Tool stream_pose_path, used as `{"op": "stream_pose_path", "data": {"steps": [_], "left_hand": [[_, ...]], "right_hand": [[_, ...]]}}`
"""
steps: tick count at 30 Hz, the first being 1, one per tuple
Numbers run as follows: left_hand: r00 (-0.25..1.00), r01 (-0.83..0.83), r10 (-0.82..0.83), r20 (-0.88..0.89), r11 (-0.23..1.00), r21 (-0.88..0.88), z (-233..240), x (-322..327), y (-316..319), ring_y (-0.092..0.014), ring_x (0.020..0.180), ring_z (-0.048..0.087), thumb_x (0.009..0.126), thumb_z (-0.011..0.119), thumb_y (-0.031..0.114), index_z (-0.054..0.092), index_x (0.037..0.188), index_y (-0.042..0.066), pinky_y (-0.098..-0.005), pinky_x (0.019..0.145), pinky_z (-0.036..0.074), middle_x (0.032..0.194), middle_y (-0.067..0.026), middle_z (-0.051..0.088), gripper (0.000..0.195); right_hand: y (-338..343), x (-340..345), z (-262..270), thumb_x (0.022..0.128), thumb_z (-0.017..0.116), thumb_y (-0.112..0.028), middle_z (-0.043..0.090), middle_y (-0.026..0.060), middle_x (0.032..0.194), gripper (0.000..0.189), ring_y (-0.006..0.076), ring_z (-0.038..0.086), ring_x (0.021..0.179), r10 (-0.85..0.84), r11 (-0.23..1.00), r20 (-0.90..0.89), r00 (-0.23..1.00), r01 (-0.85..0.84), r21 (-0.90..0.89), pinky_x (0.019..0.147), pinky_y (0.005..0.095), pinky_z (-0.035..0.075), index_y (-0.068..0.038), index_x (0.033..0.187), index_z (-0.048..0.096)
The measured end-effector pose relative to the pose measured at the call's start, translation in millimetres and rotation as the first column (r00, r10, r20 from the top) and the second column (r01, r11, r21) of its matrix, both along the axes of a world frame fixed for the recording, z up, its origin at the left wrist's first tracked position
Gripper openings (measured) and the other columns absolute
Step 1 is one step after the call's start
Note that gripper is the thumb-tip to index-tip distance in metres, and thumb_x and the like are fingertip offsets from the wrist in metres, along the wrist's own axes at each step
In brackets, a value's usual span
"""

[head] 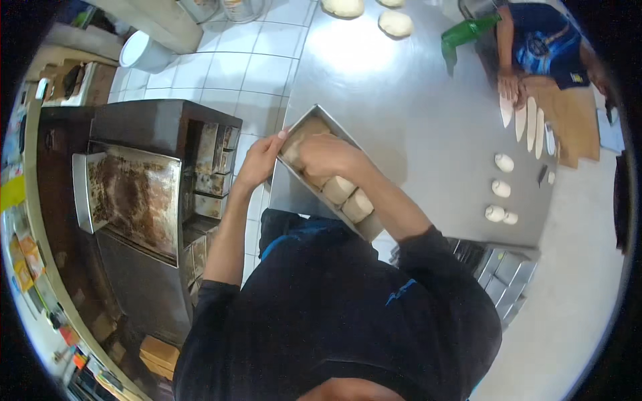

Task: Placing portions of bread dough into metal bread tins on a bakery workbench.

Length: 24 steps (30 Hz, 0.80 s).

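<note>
A long metal loaf pan (346, 130) lies slanted over the near left edge of the steel table. My left hand (261, 163) grips its rim at the far left corner. Inside the pan is my right hand (328, 155), its fingertips hidden or blurred against the dough; whether they hold a piece cannot be seen. Two rolled dough pieces (357, 205) sit side by side nearer my body, and paler dough (303, 140) fills part of the far end. To the right, several small dough rolls (501, 188) rest on the table.
Larger dough rounds (395, 23) and a green bottle (469, 31) are at the table's far side. A co-worker (539, 50) stands at the far right, hands at long flat dough strips (530, 125). Left of me stand a dark rack (145, 115) with a stained tray (143, 200) and metal pans.
</note>
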State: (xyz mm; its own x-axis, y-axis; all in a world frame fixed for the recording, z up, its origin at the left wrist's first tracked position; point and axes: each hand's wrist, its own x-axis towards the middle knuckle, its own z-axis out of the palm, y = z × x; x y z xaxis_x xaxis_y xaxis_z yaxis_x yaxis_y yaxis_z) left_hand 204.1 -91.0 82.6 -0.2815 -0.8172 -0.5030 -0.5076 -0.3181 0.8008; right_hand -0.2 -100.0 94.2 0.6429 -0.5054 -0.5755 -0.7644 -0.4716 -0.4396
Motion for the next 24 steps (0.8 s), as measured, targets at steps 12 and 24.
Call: {"op": "stream_pose_path", "data": {"steps": [12,24], "left_hand": [[0.997,-0.050,0.059,0.041,0.982,-0.182,0.5,-41.2,-22.7,-0.032,0.126,0.059,0.106,0.038,0.049,0.064,0.138,0.007,-0.0413,0.107,0.046,0.142,-0.0198,0.061,0.058],[0.929,-0.273,0.289,0.230,0.957,-0.099,1.9,-50.5,-23.4,-0.038,0.109,0.066,0.094,0.045,0.035,0.072,0.127,0.020,-0.0428,0.094,0.053,0.121,-0.0106,0.074,0.046]], "right_hand": [[-19.9,-5.7,3.5,0.083,0.058,-0.011,0.072,0.0202,0.092,0.024,0.0355,0.062,0.067,-0.026,0.997,0.000,1.000,0.026,-0.067,0.067,0.0445,0.053,0.007,0.089,0.074],[-9.5,9.4,7.6,0.079,0.064,-0.016,0.071,0.0163,0.079,0.022,0.0306,0.057,0.066,0.060,0.998,0.006,0.998,-0.060,-0.023,0.067,0.0411,0.052,0.002,0.083,0.076]]}}
